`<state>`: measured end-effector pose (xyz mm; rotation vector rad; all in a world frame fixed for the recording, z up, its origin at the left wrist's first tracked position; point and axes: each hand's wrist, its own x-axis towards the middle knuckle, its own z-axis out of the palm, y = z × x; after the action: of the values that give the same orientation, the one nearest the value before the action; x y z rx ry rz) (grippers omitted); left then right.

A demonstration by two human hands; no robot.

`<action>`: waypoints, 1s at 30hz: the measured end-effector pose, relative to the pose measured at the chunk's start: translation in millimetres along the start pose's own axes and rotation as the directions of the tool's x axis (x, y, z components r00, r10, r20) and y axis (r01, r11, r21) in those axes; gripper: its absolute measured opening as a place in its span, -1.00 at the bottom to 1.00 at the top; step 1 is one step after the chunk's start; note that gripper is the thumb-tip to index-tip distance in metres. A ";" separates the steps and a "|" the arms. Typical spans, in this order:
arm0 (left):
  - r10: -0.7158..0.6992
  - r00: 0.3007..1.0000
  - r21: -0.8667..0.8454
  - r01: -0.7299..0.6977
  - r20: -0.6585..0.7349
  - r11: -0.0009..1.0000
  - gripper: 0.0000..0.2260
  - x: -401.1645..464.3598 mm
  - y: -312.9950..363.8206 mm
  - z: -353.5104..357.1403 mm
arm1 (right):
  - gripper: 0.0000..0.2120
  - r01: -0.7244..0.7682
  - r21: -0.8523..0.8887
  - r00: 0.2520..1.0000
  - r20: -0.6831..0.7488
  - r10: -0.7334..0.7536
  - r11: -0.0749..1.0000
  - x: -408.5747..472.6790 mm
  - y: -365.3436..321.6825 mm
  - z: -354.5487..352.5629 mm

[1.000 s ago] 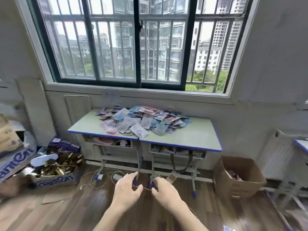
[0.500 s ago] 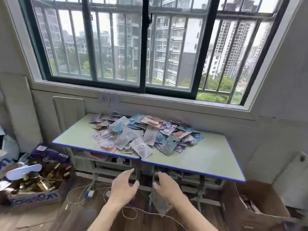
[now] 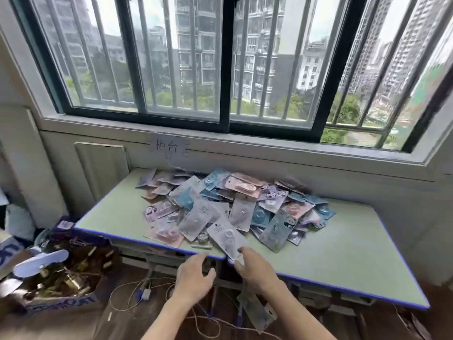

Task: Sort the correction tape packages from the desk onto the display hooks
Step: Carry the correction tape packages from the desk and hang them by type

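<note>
A heap of correction tape packages [image 3: 235, 204], pink, blue, grey and white, lies on the pale green desk [image 3: 343, 253] under the window. One white package [image 3: 226, 239] juts over the desk's front edge. My right hand [image 3: 257, 268] is just in front of that edge, its fingertips close to the white package. It holds a greyish package [image 3: 256, 311] that hangs below it on a thin cord [image 3: 206, 322]. My left hand [image 3: 193, 277] hovers beside it with fingers relaxed and nothing seen in it. No display hooks are in view.
A cardboard box [image 3: 58, 298] with gold items and a white sole-shaped piece stands on the floor at left. Loose cords and a small plug [image 3: 145, 293] lie on the wooden floor under the desk. A paper label [image 3: 171, 147] is stuck below the window sill.
I have come closer to the desk, and both hands have risen from floor level to its front edge. The hanging package came up with my right hand.
</note>
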<state>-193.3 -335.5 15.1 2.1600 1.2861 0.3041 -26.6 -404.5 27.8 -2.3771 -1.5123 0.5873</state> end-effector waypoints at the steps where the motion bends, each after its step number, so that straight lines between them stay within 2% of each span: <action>1: -0.001 1.000 -0.002 0.001 0.004 1.000 -0.52 12.9 1.8 -1.3 | -0.59 0.005 -0.014 1.000 0.000 -0.005 1.000 12.8 0.7 -2.8; 9: -0.067 0.998 -0.068 0.068 0.019 0.995 -0.54 138.5 28.7 -5.5 | -0.67 0.017 -0.006 1.000 0.020 -0.016 1.000 149.6 22.7 -33.7; 12: -0.078 0.996 -0.067 0.081 0.050 0.994 -0.58 193.2 41.8 -7.8 | -0.69 -0.007 0.038 1.000 -0.006 0.007 0.999 209.8 37.0 -58.2; 16: -0.110 0.993 -0.076 0.114 0.046 0.991 -0.54 257.1 53.1 -10.6 | -0.81 -0.043 0.091 0.994 -0.095 0.052 0.995 286.1 62.9 -80.5; 18: -0.104 0.993 -0.060 0.107 0.058 0.992 -0.52 280.7 55.5 -9.9 | -0.83 -0.038 0.058 0.995 -0.087 0.043 0.998 319.5 79.3 -87.4; 21: -0.097 0.993 -0.049 0.101 0.074 0.994 -0.54 309.2 56.8 -8.2 | -0.61 0.008 0.018 0.997 -0.083 -0.007 1.000 363.8 101.3 -97.0; 25: -0.097 0.992 -0.059 0.101 0.075 0.993 -0.56 340.5 54.9 -8.5 | -0.63 -0.092 0.113 0.991 -0.090 0.102 0.989 408.1 112.5 -113.0; 30: -0.102 0.990 -0.086 0.110 0.093 0.990 -0.57 371.3 45.6 -14.0 | -0.27 -0.225 0.220 0.965 0.182 0.187 0.949 444.6 114.8 -114.9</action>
<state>20.1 -28.0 14.9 1.9983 1.3071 0.2170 286.0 -50.7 -5.9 -2.3598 -1.1774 0.9710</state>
